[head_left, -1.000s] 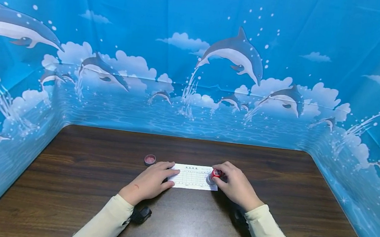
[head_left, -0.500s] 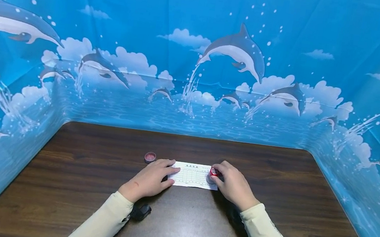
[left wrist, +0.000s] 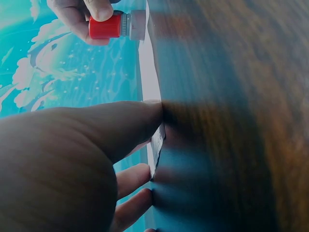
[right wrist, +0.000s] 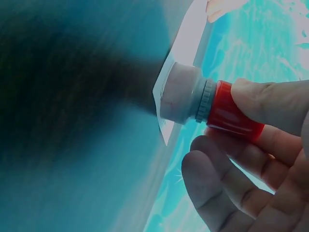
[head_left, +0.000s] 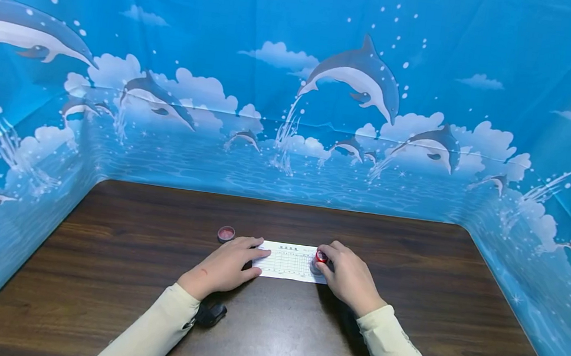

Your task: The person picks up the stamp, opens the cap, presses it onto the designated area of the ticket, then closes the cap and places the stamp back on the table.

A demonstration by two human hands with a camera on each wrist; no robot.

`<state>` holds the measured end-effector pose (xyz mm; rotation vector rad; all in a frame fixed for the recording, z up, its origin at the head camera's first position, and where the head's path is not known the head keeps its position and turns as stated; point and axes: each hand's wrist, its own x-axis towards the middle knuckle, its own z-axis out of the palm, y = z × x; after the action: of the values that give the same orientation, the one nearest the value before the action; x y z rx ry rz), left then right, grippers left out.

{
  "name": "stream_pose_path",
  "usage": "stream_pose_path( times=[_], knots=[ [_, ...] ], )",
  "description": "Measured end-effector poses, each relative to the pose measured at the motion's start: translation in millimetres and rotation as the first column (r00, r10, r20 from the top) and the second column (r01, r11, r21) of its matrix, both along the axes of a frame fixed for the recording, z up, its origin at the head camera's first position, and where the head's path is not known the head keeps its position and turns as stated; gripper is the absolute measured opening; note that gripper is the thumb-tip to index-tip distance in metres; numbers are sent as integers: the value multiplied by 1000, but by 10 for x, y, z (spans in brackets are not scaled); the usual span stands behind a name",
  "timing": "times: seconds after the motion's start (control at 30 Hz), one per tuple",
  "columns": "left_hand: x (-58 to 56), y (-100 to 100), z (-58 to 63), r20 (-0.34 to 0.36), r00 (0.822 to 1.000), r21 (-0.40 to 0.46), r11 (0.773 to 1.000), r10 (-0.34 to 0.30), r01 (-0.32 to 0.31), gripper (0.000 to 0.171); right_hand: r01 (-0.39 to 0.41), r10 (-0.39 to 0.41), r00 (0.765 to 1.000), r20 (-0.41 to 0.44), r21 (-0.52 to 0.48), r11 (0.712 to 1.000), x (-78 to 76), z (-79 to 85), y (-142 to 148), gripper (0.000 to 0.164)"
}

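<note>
A white printed form (head_left: 287,261) with a ruled grid lies on the table. My left hand (head_left: 223,268) rests on its left end, fingers and thumb extended. Near the form's right end stands a stamp (head_left: 321,258) with a red handle and a clear, wide base. My right hand (head_left: 354,275) grips the red handle between thumb and fingers. In the right wrist view, the clear base of the stamp (right wrist: 181,92) meets the paper, and the lower fingers hang loosely below the handle. The left wrist view shows my left thumb (left wrist: 130,123) at the paper's edge. The stamp's underside is hidden.
A small round dark cap (head_left: 226,234) with a reddish inside lies behind my left hand. The dark wooden table (head_left: 265,342) is enclosed by a blue dolphin-print curtain (head_left: 187,148). A black wrist device (head_left: 210,315) sits under my left wrist.
The stamp's red handle and my right hand have shifted slightly left, with the base staying at the form's right end. My left hand has kept its place on the form.
</note>
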<state>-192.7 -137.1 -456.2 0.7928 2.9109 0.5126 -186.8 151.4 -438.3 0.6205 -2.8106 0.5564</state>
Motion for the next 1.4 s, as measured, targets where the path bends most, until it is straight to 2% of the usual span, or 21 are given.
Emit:
stream_pose_path(
  times=[0.3, 1.03, 1.4],
  knots=[
    [-8, 3, 4, 4, 1000, -5, 1000, 1, -1, 50, 12, -12, 1000, 25, -4, 1000, 1, 4, -5, 24],
    [-11, 18, 9, 16, 1000, -31, 999, 22, -22, 50, 25, -26, 999, 25, 15, 1000, -4, 14, 2, 27],
    [-13, 8, 0, 12, 1000, -31, 999, 12, -11, 51, 26, -26, 999, 22, 4, 1000, -14, 15, 8, 28]
  ],
)
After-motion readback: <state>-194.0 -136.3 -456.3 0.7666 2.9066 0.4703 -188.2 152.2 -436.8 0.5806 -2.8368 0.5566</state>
